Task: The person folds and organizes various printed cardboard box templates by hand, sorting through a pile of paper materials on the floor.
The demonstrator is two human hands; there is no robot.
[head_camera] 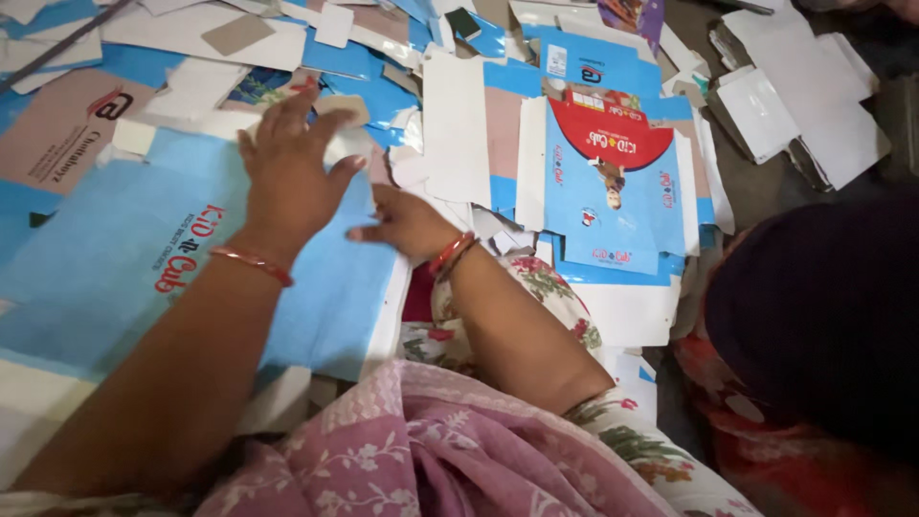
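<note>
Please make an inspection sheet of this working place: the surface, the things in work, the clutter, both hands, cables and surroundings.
Surface: almost all covered with flat card sheets; bare grey floor shows at the right.
Job's things: large light blue printed sheet, lying flat under the hands.
Clutter: die-cut box blank in blue and red, white card pieces, many blue and white offcuts overlapping.
Hands: left hand pressed flat on the blue sheet, fingers spread; right hand at the sheet's right edge, whether it grips cannot be told. Red bangles on both wrists.
Cables: nothing seen.
Surroundings: another person's dark covered head at the right; pink floral cloth in front.
</note>
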